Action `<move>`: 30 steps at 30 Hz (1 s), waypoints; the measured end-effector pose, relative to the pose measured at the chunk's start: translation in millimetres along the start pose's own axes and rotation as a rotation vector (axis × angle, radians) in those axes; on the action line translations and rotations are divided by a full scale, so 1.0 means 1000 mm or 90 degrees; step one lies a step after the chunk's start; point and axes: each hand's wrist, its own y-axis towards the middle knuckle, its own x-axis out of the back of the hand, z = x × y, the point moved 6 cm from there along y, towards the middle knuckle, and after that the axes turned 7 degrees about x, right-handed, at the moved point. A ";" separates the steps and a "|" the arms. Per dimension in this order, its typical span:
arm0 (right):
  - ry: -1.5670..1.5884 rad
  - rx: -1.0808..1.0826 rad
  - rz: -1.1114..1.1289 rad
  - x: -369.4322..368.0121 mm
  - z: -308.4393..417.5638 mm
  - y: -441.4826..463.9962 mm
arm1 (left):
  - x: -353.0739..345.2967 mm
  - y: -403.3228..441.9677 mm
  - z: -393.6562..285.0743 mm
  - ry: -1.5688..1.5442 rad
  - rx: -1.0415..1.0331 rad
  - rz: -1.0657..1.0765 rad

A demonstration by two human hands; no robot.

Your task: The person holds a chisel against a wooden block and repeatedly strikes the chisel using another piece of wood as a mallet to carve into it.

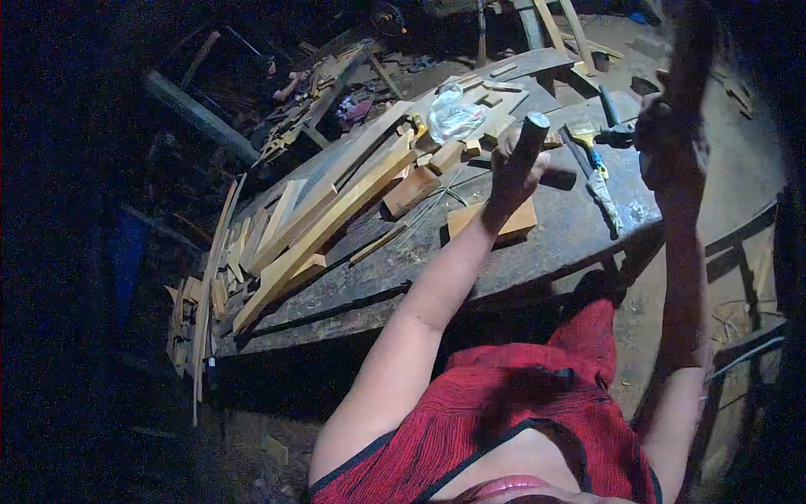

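Note:
My left hand (514,172) is closed around a dark, thick cylinder (531,139) with a pale round end facing up. It is over the workbench (361,294), just above a light wooden block (512,223). My right hand (669,151) is raised beyond the bench's right edge, in deep shadow. Its fingers look wrapped round a long dark object (690,59) reaching up to the frame's top; its kind is hidden by the dark. Between the hands lie a paintbrush (582,132) with a blue and yellow handle and a hammer-like tool (617,130).
Long wooden strips (327,227) run along the left of the bench. A clear plastic bag (453,113), offcuts (411,191) and thin cord (441,197) lie nearby. Another person (281,84) is at the dim far left. Timber legs (575,34) stand at the back.

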 end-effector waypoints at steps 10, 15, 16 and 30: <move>-0.016 -0.110 0.139 -0.035 0.017 0.011 | -0.005 0.000 -0.002 0.005 -0.018 -0.026; -0.032 0.035 0.051 -0.004 -0.016 0.003 | -0.002 0.003 -0.012 -0.064 -0.017 -0.036; -0.210 -0.119 0.227 -0.014 -0.042 -0.005 | 0.001 0.004 -0.019 -0.032 -0.033 -0.043; -0.407 -0.326 0.427 -0.013 -0.061 -0.024 | -0.004 -0.005 -0.004 0.001 0.065 0.054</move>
